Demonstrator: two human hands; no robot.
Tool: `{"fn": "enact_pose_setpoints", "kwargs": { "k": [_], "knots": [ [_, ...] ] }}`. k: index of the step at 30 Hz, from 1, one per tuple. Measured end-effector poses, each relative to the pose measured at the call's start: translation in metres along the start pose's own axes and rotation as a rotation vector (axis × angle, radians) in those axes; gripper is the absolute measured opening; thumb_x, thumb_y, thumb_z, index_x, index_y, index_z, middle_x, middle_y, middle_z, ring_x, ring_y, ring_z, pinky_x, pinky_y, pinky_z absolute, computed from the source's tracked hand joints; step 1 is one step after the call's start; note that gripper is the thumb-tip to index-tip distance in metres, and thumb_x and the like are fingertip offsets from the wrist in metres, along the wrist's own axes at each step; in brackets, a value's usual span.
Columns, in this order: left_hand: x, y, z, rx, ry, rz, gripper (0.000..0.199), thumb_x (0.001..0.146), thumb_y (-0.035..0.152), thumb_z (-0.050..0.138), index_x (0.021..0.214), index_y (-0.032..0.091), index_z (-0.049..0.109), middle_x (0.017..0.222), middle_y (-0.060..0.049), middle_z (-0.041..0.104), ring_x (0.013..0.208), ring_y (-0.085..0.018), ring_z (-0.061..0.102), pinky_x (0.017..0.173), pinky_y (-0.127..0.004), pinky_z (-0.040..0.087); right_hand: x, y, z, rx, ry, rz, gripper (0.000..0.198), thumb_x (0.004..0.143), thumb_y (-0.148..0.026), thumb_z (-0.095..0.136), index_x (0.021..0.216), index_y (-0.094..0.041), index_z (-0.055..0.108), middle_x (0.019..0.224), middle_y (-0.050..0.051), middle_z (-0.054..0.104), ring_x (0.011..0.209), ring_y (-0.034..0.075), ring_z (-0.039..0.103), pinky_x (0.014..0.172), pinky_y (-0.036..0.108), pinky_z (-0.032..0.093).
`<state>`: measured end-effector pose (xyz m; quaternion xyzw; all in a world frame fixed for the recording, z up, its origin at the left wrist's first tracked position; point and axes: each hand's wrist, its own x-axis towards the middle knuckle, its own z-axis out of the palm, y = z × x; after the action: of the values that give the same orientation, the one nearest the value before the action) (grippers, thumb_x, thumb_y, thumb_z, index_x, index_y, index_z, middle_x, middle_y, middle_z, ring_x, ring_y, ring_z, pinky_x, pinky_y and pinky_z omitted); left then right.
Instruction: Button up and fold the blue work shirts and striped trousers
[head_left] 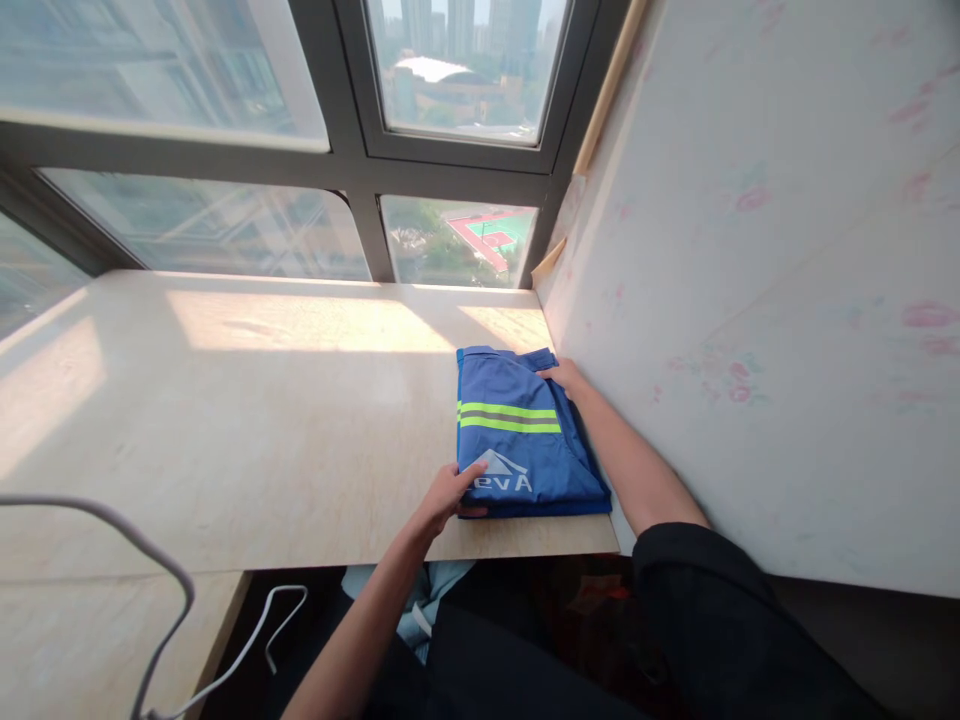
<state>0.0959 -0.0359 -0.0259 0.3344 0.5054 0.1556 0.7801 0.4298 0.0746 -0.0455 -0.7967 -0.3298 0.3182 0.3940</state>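
Note:
A folded blue work garment point(510, 450) lies flat on the pale ledge, close to the wall on its right. A yellow-green and grey reflective stripe crosses it, and white lettering with a peaked logo shows near its front edge. At the front left corner, my left hand point(448, 495) grips the cloth, thumb on top and fingers partly hidden by the edge. My right hand point(564, 377) holds the far right corner, with a finger laid over the fabric and the other fingers mostly out of sight.
The pale ledge point(300, 430) runs left beneath grey-framed windows point(360, 180). A flowered wall point(750, 300) rises close on the right. At lower left are a grey cable-like curve point(176, 570) and a bent white rod or wire point(259, 630). Light-blue cloth point(412, 605) hangs below the ledge's front edge.

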Motion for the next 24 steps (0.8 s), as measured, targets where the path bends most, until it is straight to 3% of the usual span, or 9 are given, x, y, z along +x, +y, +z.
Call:
{"fn": "enact_pose_setpoints", "kwargs": {
  "k": [3,9,11,13,16,18,19,22,24],
  "knots": [
    [-0.008,0.005,-0.002,0.028,-0.048,-0.042,0.049,0.078,0.051,0.071,0.103,0.010,0.061,0.088,-0.012,0.073,0.069,-0.024,0.073,0.052,-0.031,0.061,0.002,0.005,0.002,0.001,-0.013,-0.004,0.021,0.056,-0.014,0.076,0.076,-0.012,0.072,0.069,0.003,0.073,0.071,0.021,0.069,0.070,0.031,0.056],
    [-0.018,-0.005,-0.003,0.080,-0.126,0.042,0.043,0.083,0.052,0.065,0.101,0.015,0.056,0.091,-0.011,0.074,0.072,-0.022,0.075,0.056,-0.027,0.058,0.010,0.000,-0.006,-0.060,0.023,-0.050,0.028,0.062,-0.018,0.075,0.089,-0.011,0.072,0.077,0.006,0.075,0.077,0.023,0.071,0.073,0.034,0.057],
    [-0.019,-0.008,-0.007,0.260,-0.131,-0.006,0.046,0.088,0.060,0.055,0.098,0.015,0.056,0.084,-0.011,0.074,0.063,-0.022,0.073,0.048,-0.026,0.053,0.010,-0.002,-0.007,-0.119,0.055,-0.081,0.030,0.064,-0.019,0.075,0.093,-0.011,0.072,0.086,0.008,0.076,0.086,0.026,0.071,0.081,0.038,0.057],
    [-0.021,-0.004,-0.011,0.573,-0.046,0.010,0.053,0.091,0.066,0.042,0.089,0.015,0.057,0.072,-0.011,0.072,0.052,-0.021,0.068,0.044,-0.026,0.047,0.005,-0.004,-0.004,-0.186,0.110,-0.123,0.036,0.069,-0.020,0.071,0.104,-0.010,0.070,0.103,0.014,0.074,0.100,0.030,0.068,0.092,0.045,0.053],
    [-0.027,0.013,-0.015,1.038,0.301,0.236,0.061,0.094,0.066,0.032,0.078,0.015,0.062,0.068,-0.012,0.070,0.065,-0.027,0.071,0.055,-0.032,0.049,-0.010,-0.010,0.009,-0.258,0.191,-0.225,0.049,0.082,-0.023,0.060,0.129,-0.008,0.058,0.135,0.022,0.059,0.129,0.033,0.052,0.110,0.051,0.038],
    [-0.025,0.026,-0.010,1.190,0.485,0.425,0.058,0.097,0.062,0.032,0.092,0.015,0.067,0.081,-0.014,0.073,0.083,-0.030,0.072,0.068,-0.036,0.052,-0.022,-0.017,0.024,-0.343,0.181,-0.397,0.054,0.090,-0.029,0.054,0.139,-0.009,0.050,0.150,0.021,0.045,0.142,0.031,0.037,0.117,0.049,0.028],
    [-0.022,0.030,-0.006,1.234,0.516,0.528,0.056,0.098,0.059,0.032,0.105,0.015,0.066,0.092,-0.015,0.073,0.092,-0.031,0.071,0.075,-0.039,0.053,-0.029,-0.021,0.034,-0.422,0.152,-0.531,0.056,0.093,-0.034,0.051,0.143,-0.009,0.046,0.154,0.020,0.039,0.146,0.030,0.031,0.119,0.049,0.024],
    [0.001,0.028,0.012,1.393,0.391,0.897,0.062,0.097,0.058,0.036,0.136,0.011,0.051,0.134,-0.021,0.060,0.128,-0.033,0.055,0.103,-0.046,0.044,-0.042,-0.029,0.064,-0.678,0.033,-0.847,0.061,0.099,-0.046,0.039,0.150,-0.011,0.038,0.162,0.016,0.026,0.151,0.029,0.018,0.121,0.051,0.015],
    [0.020,0.015,0.021,1.521,0.237,1.071,0.071,0.095,0.062,0.039,0.143,0.010,0.045,0.151,-0.021,0.043,0.144,-0.035,0.034,0.116,-0.052,0.028,-0.044,-0.029,0.082,-0.789,-0.024,-0.862,0.063,0.101,-0.050,0.033,0.152,-0.012,0.035,0.162,0.016,0.025,0.151,0.030,0.017,0.121,0.052,0.013]
  ]
}}
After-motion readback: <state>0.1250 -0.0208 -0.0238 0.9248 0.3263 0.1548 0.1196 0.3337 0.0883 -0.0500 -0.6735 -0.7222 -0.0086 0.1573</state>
